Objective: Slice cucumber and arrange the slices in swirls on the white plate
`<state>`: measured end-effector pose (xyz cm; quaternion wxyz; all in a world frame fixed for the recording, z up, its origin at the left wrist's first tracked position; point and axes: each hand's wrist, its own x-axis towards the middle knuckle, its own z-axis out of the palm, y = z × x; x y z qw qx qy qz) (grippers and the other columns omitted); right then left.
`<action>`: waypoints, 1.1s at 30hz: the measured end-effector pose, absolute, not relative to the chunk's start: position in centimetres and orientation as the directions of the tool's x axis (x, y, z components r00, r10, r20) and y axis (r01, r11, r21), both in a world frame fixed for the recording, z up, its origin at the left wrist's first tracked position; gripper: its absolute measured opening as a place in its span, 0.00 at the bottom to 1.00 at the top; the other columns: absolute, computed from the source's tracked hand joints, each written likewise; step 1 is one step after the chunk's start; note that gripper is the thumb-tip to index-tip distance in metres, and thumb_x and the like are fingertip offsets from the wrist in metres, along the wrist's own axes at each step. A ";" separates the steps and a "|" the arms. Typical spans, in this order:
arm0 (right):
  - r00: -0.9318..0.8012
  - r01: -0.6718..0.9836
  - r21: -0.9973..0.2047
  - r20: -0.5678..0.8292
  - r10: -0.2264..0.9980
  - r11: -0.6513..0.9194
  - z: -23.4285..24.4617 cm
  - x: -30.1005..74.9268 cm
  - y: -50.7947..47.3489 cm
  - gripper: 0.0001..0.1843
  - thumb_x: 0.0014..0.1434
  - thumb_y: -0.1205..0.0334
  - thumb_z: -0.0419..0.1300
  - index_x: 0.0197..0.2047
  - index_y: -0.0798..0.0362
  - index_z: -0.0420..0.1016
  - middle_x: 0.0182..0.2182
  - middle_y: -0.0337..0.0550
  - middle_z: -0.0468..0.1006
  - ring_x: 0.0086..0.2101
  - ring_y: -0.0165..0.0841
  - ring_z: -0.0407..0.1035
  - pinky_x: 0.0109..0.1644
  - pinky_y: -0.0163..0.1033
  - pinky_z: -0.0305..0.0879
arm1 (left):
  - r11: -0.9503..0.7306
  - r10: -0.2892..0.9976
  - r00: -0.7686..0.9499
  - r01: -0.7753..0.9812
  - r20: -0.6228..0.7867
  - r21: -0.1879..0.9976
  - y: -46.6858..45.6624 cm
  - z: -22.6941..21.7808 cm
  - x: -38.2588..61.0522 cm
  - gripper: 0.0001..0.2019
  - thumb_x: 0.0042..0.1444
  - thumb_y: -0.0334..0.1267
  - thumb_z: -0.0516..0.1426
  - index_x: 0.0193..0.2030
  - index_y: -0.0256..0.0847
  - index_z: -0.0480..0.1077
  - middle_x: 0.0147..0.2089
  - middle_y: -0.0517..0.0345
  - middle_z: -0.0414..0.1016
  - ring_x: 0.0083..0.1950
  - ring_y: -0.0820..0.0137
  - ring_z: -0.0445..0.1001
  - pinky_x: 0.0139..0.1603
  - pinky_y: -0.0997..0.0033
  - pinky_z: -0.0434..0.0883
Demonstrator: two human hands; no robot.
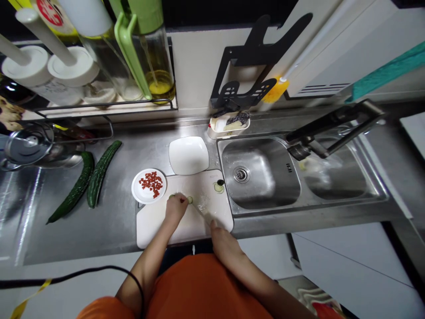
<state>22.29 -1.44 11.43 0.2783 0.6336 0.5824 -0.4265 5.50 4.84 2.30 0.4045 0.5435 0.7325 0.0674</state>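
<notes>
Steel covered the counter (117,226), and a sink (260,177) sat to the right; the piece of cucumber (190,200) was near the middle of a white cutting board (151,228), under the left hand (175,210); that hand had its fingertips bunched, pinching the piece from above; green showed on either side of the fingers, so its long axis seemed to run left to right across the board; the right hand (223,243), lower and further right, was curled around a knife (201,209), its blade slanting up and leftward to the piece's right end; the left hand was the nearer, touching the cucumber; whether the blade touched it too, I could not tell from where I stood.
</notes>
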 end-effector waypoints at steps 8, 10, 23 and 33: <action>-0.051 0.972 -0.157 -0.869 0.492 -0.175 11.3 23.2 -2.2 0.27 0.54 0.82 0.41 0.56 0.60 0.62 0.41 0.56 0.78 0.42 0.42 0.74 0.38 0.39 0.66 | 0.347 0.891 -0.089 0.766 -0.445 0.541 4.2 2.4 5.8 0.08 0.53 0.40 0.56 0.27 0.42 0.73 0.25 0.59 0.72 0.30 0.72 0.68 0.34 0.74 0.60; -0.060 0.973 -0.163 -0.864 0.500 -0.165 11.0 23.4 -2.3 0.29 0.53 0.83 0.41 0.57 0.61 0.61 0.41 0.56 0.78 0.42 0.43 0.74 0.39 0.39 0.66 | 0.314 0.912 -0.076 0.760 -0.402 0.569 3.9 2.7 5.5 0.09 0.54 0.42 0.55 0.27 0.42 0.72 0.25 0.61 0.71 0.29 0.73 0.67 0.34 0.75 0.60; -0.056 0.981 -0.145 -0.853 0.519 -0.132 10.7 23.7 -2.2 0.31 0.54 0.83 0.40 0.59 0.60 0.60 0.41 0.54 0.78 0.42 0.40 0.74 0.38 0.37 0.66 | 0.466 0.885 -0.340 0.644 -0.318 0.607 2.4 2.5 0.8 0.13 0.54 0.46 0.53 0.28 0.41 0.73 0.25 0.63 0.73 0.28 0.74 0.69 0.33 0.77 0.62; -0.144 0.972 -0.226 -0.790 0.597 -0.065 9.8 25.3 -2.6 0.30 0.53 0.80 0.44 0.59 0.57 0.62 0.44 0.52 0.75 0.40 0.37 0.73 0.39 0.37 0.64 | 0.402 0.916 -0.321 0.701 -0.242 0.589 1.4 2.0 1.0 0.11 0.56 0.42 0.50 0.32 0.42 0.73 0.28 0.61 0.75 0.29 0.73 0.70 0.35 0.77 0.64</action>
